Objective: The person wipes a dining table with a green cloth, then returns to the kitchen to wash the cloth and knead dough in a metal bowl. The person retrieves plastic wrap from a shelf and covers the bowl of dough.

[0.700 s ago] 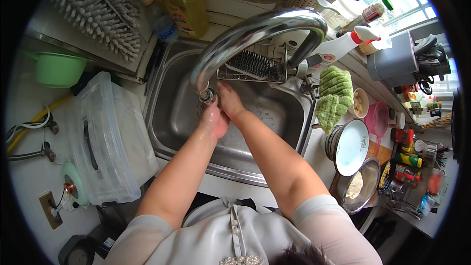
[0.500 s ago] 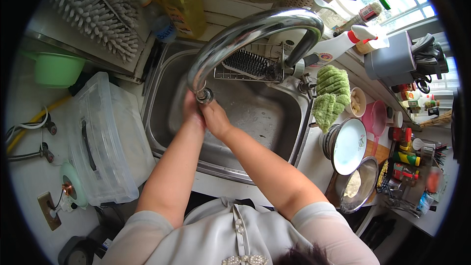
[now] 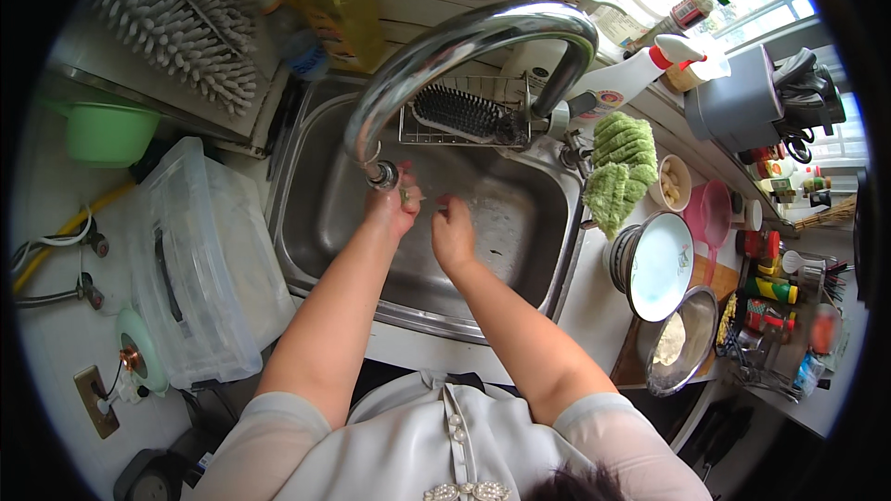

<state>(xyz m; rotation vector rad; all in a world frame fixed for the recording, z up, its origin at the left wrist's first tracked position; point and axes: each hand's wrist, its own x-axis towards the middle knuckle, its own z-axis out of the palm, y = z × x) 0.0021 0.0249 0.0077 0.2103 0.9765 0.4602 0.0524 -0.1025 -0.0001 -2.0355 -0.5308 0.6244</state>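
Observation:
Both my bare hands are inside the stainless steel sink [image 3: 515,209], below the tall curved chrome faucet [image 3: 473,23]. My left hand [image 3: 397,211] is directly under the faucet's spout [image 3: 382,176], which covers part of it. Its fingers are loosely bent and apart, with a pale wet glint among them. A short gap to its right, my right hand [image 3: 453,234] has its fingers curled in together, with no object visible in them. Both hands are apart from each other. Drops of water mark the sink floor.
A wire rack holding a black-bristled brush [image 3: 464,114] hangs at the sink's back. A green cloth [image 3: 620,172] drapes at the right rim, near stacked bowls [image 3: 661,266] and a metal basin [image 3: 687,353] with pale dough. A clear plastic box [image 3: 200,269] stands at left.
My hands were together under the spout and are now separated. The right hand has moved right and slightly down; the left has shifted slightly right, and its fingers now show.

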